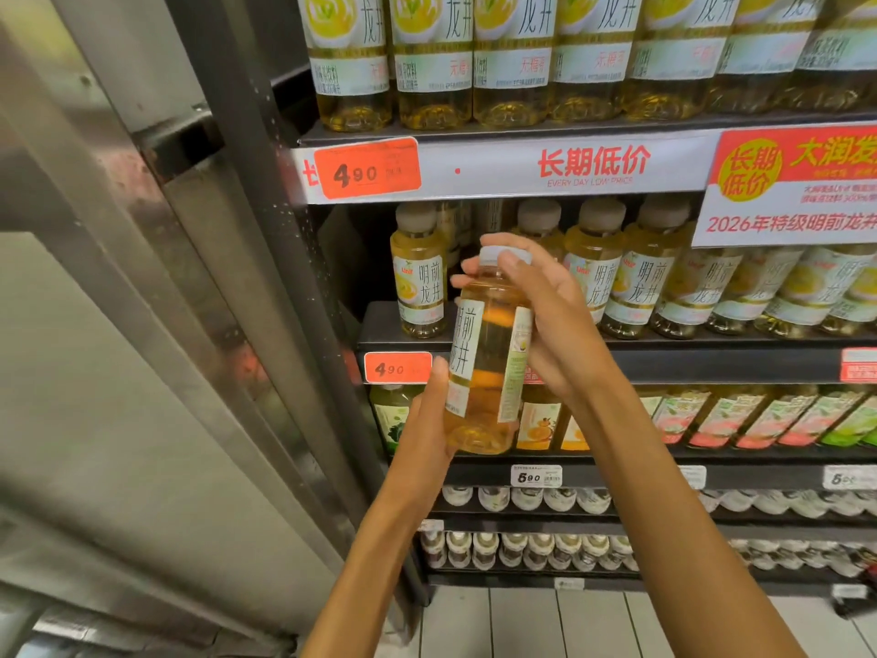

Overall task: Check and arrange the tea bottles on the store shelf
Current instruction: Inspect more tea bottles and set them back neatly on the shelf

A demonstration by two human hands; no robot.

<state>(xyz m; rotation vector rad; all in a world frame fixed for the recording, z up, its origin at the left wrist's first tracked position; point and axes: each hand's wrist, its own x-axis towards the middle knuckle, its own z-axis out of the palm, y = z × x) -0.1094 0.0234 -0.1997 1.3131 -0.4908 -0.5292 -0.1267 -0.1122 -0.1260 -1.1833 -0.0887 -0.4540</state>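
I hold a tea bottle [489, 358] of amber liquid upright in front of the shelves, its white label turned to the side. My left hand [429, 429] cups its base from below left. My right hand [545, 315] wraps the upper part, fingers over the white cap. Behind it, the middle shelf [712, 360] carries a row of the same small tea bottles [636, 287], with a gap just right of the leftmost bottle [420, 277].
Large tea bottles [512, 59] fill the top shelf above an orange 4.90 price tag [368, 169]. Lower shelves hold juice bottles [740, 417] and capped bottles [527, 498]. A metal upright [265, 182] and grey panel stand at left. A tiled floor lies below.
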